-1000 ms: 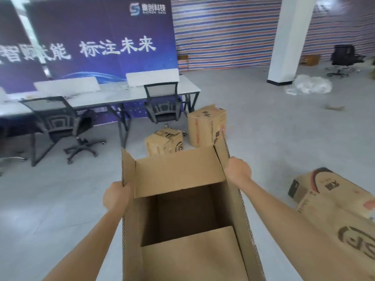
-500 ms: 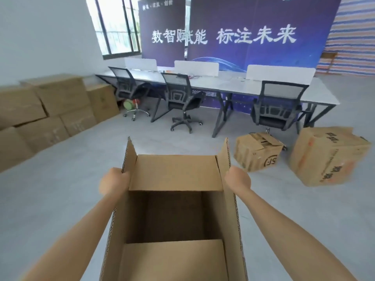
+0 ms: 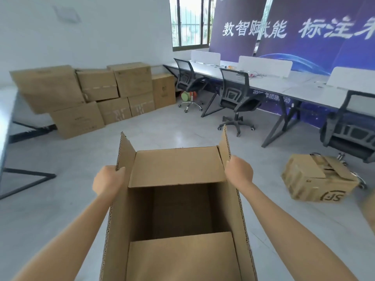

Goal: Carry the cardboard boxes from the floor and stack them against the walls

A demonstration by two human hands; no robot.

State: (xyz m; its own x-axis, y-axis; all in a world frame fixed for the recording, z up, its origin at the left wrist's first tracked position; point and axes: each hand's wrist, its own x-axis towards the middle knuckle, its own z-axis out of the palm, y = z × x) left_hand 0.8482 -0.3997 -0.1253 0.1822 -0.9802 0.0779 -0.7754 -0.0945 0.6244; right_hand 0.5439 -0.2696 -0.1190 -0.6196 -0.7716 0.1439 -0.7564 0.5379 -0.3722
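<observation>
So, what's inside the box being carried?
Nothing shows inside the box, only bare, shadowed cardboard. The near flap folds over the opening and covers the part closest to the person, so that part cannot be checked.

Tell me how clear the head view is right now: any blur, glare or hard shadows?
Head view: the box and the left hand and right hand gripping its flaps are sharp; the banner lettering and the stack by the wall are smeared. Also in the head view, the window is bright without glare, and the light is soft with only faint shadows.
</observation>
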